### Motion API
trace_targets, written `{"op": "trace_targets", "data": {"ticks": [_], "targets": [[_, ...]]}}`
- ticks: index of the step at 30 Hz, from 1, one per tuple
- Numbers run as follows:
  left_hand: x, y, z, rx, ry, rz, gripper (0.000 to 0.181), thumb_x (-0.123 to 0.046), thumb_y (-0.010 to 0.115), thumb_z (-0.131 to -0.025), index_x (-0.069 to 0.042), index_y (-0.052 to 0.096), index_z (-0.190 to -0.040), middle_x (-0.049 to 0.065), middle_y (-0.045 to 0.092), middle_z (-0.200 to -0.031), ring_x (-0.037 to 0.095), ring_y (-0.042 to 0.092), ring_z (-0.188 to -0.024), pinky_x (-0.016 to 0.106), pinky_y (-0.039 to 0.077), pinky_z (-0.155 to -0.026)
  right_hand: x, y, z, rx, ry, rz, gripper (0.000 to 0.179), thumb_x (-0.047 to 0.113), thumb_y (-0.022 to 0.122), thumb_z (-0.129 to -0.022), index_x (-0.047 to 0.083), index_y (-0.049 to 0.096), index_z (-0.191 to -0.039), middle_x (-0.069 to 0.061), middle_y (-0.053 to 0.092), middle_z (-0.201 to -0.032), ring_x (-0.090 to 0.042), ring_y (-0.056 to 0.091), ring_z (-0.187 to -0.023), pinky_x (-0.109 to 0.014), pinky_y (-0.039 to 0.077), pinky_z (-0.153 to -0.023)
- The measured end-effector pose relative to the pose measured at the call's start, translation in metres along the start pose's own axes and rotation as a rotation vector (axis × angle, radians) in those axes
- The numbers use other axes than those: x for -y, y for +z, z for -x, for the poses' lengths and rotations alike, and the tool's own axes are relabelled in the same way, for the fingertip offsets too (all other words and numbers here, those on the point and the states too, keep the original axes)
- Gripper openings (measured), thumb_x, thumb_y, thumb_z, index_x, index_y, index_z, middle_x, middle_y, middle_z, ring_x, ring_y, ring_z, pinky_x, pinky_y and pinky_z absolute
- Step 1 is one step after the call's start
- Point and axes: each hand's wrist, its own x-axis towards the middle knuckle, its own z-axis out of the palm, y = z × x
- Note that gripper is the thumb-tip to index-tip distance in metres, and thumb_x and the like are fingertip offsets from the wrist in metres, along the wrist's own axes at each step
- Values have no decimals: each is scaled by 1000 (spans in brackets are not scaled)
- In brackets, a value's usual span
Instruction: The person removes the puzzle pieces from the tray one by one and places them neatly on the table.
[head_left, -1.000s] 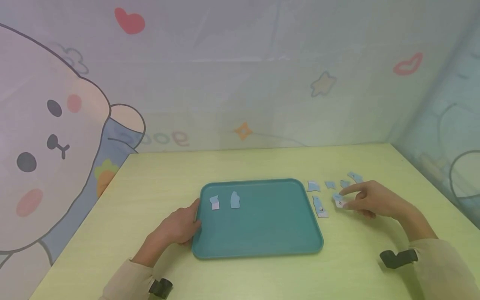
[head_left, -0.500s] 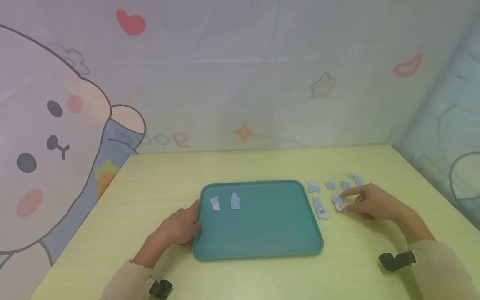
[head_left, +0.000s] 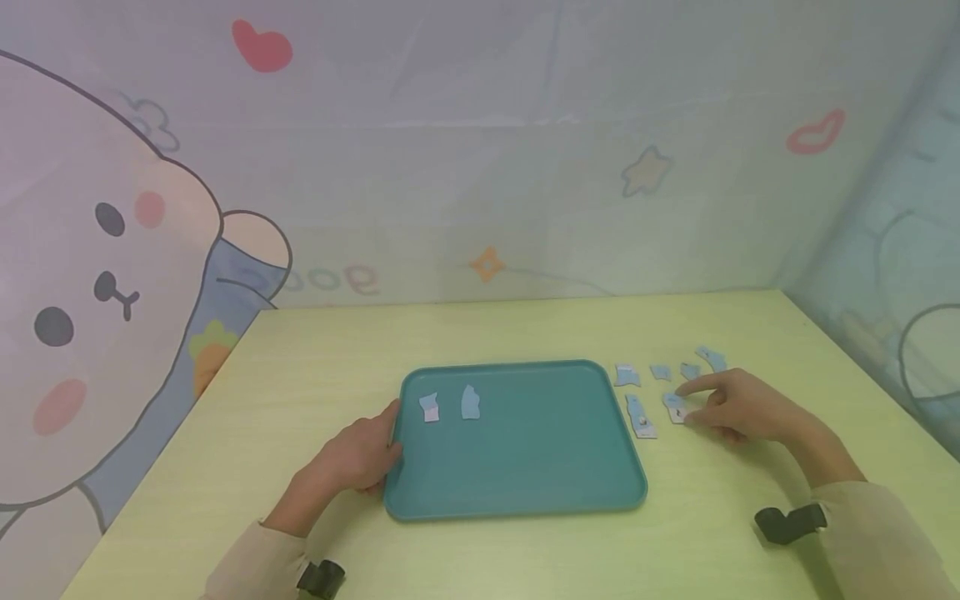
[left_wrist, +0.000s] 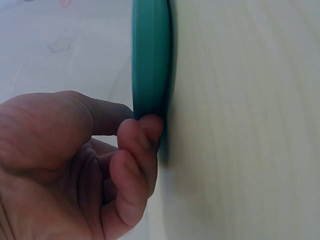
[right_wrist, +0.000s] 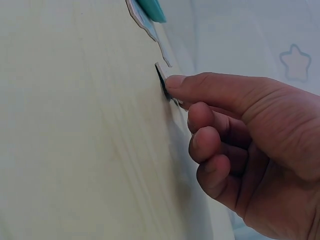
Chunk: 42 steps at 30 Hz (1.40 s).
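Observation:
My left hand (head_left: 362, 450) grips the left rim of a teal tray (head_left: 525, 467). In the left wrist view its thumb lies over the rim (left_wrist: 150, 60) and the fingers curl at the underside. Two light-blue puzzle pieces lie in the tray: one with a pink lower part (head_left: 430, 408), one plain and tall (head_left: 470, 402). To the right of the tray, my right hand (head_left: 750, 406) pinches a blue-and-white puzzle piece (head_left: 677, 412) between thumb and index finger. The right wrist view shows the thumb on this piece (right_wrist: 161, 80), an edge tilted off the table; the other fingers are curled.
Between tray and right hand lies a long puzzle piece (head_left: 639, 417). Behind are a pink-and-blue piece (head_left: 627, 375), two small blue pieces (head_left: 661, 372) and a curved one (head_left: 711, 358). A printed cloth (head_left: 420, 183) hangs behind the yellowish table (head_left: 525, 329).
The pinched puzzle piece has turned slightly and shifted a little left with my right hand. My left hand keeps its hold on the tray, and the other pieces stay put.

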Motion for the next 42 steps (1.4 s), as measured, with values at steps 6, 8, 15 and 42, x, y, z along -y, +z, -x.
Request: {"op": "trace_targets", "data": {"ticks": [6, 8, 15, 42], "targets": [[0, 0, 1, 1, -2, -2, 69, -8, 48, -104, 9, 19, -164, 7, 59, -61, 15, 55, -47, 29, 44, -51, -1, 2, -1, -6, 2, 22, 51, 20, 79, -92, -1, 67, -136, 3, 51, -58, -10, 45, -49, -27, 39, -49], [0, 0, 1, 0, -3, 0, 69, -8, 48, -104, 9, 19, -164, 7, 60, -61, 15, 55, -47, 29, 44, -51, -2, 2, -1, -8, -2, 23, 50, 20, 79, -92, -1, 67, -136, 3, 52, -59, -11, 46, -49, -27, 39, -49], [2, 2, 1, 1, -10, 6, 69, -8, 47, -104, 8, 19, -164, 7, 59, -60, 15, 55, -46, 28, 43, -50, -6, 2, -2, 5, 5, 6, 53, 20, 80, -91, 0, 66, -138, 2, 53, -60, -11, 47, -49, -28, 41, -50], [0, 0, 1, -5, 9, 4, 68, -6, 48, -103, 9, 21, -164, 7, 59, -60, 15, 54, -46, 28, 43, -50, 54, -4, -2, -91, -119, 72, 54, 27, 81, -93, 8, 66, -142, -5, 62, -73, -16, 53, -53, -32, 47, -53]]}}
